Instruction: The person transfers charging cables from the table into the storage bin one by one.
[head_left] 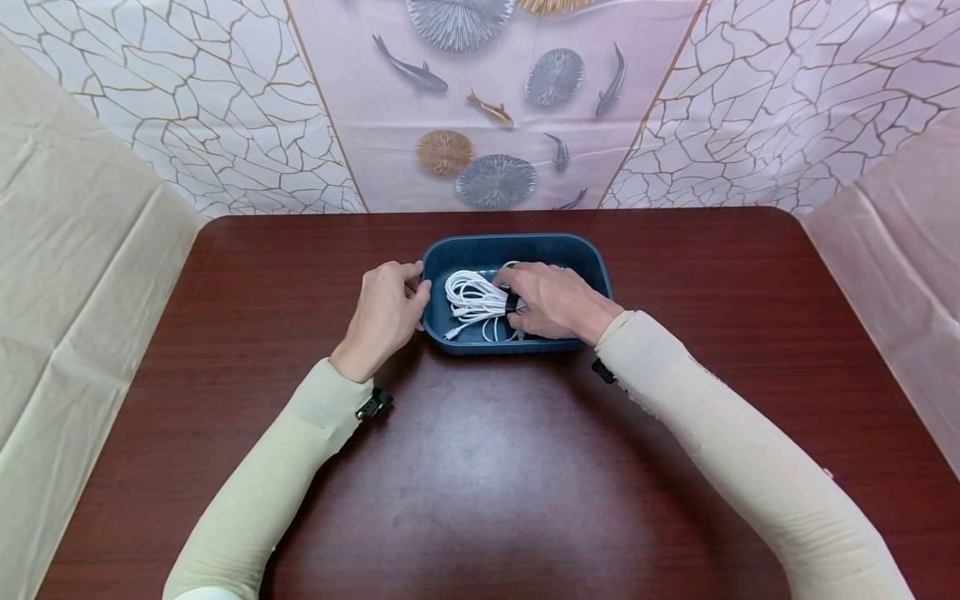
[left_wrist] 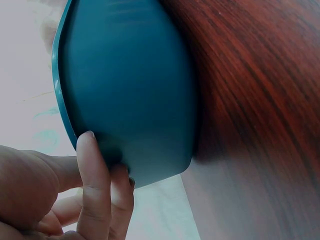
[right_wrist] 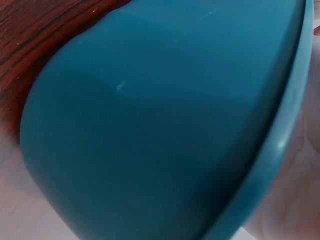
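A dark blue plastic bin (head_left: 480, 347) with rounded corners stands near the far edge of the table. Inside it lies a coiled white cable (head_left: 471, 293), bundled by a black strap (head_left: 512, 301). My left hand (head_left: 384, 315) grips the rim at the bin's left end; in the left wrist view its fingers (left_wrist: 95, 185) press against the outer wall (left_wrist: 130, 90). Reaching in over the right side, my right hand (head_left: 553, 298) holds the cable bundle around the strap. The bin's outer wall (right_wrist: 150, 125) hides most of that hand in the right wrist view.
The dark reddish wooden table (head_left: 480, 467) stretches around the bin on all sides. Behind its far edge hangs a patterned cloth (head_left: 495, 108), and pale cloth walls (head_left: 67, 292) flank it left and right.
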